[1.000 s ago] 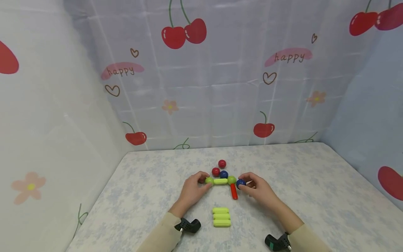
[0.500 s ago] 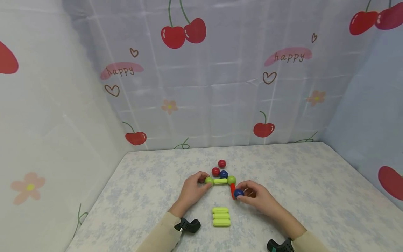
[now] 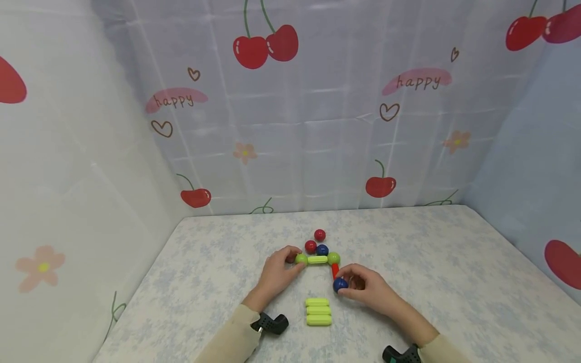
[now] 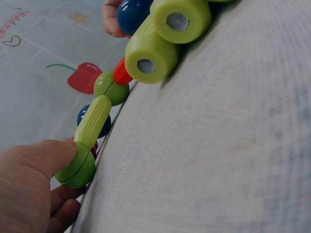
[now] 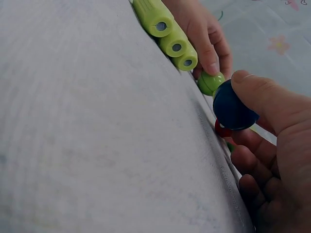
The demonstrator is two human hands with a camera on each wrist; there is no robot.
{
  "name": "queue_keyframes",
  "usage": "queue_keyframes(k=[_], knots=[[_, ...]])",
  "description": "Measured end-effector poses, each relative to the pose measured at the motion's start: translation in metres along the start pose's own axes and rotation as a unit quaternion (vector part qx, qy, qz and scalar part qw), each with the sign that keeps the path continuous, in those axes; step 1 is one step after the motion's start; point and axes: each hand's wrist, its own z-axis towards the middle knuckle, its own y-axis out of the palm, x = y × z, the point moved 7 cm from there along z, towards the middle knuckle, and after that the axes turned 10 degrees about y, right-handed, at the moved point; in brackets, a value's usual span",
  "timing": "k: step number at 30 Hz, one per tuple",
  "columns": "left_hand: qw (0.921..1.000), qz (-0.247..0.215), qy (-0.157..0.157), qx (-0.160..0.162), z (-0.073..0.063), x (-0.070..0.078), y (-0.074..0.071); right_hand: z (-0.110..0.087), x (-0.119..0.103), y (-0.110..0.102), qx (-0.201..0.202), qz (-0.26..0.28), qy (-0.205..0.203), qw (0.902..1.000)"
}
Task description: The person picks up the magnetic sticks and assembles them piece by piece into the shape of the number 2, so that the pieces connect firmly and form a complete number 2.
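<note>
My left hand (image 3: 279,272) pinches a green ball (image 4: 77,167) between thumb and fingers. A yellow-green rod (image 3: 317,260) joins that ball to a second green ball (image 3: 334,258). From the second ball a red rod (image 3: 335,270) runs toward me. My right hand (image 3: 368,287) pinches a dark blue ball (image 5: 234,107) right at the near end of the red rod. In the right wrist view the thumb lies on top of the blue ball, with fingers beneath it.
Behind the joined pieces lie another blue ball (image 3: 322,250) and two red balls (image 3: 320,235). Several yellow-green rods (image 3: 318,311), with metal discs at their ends, lie side by side between my forearms. A printed curtain (image 3: 290,126) rises behind the table (image 3: 218,242).
My right hand has brought the blue ball toward me, from beside the second green ball to the near end of the red rod. The left hand has stayed in place.
</note>
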Motion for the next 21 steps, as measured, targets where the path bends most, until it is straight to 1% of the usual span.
queue_keyframes(k=[2, 4, 9, 12, 17, 21], knots=[[1.0000, 0.005, 0.008, 0.000, 0.000, 0.001, -0.001, 0.000, 0.000, 0.001, -0.002, -0.005, 0.001, 1.0000], [1.0000, 0.004, 0.009, 0.000, -0.001, 0.001, -0.001, -0.001, -0.001, 0.002, -0.003, -0.009, -0.002, 1.0000], [1.0000, -0.004, -0.002, -0.003, -0.001, -0.001, -0.001, -0.002, -0.001, 0.002, -0.007, -0.015, -0.010, 0.9998], [0.9999, -0.011, 0.000, -0.001, 0.002, 0.000, -0.001, -0.002, 0.000, 0.001, -0.005, -0.022, -0.007, 0.9997], [0.9996, -0.005, 0.027, -0.004, 0.011, 0.011, -0.001, -0.003, 0.002, 0.000, -0.003, -0.025, -0.004, 0.9997], [0.9983, 0.011, 0.054, -0.016, 0.020, 0.026, -0.001, -0.003, 0.000, 0.002, -0.007, -0.025, -0.013, 0.9996]])
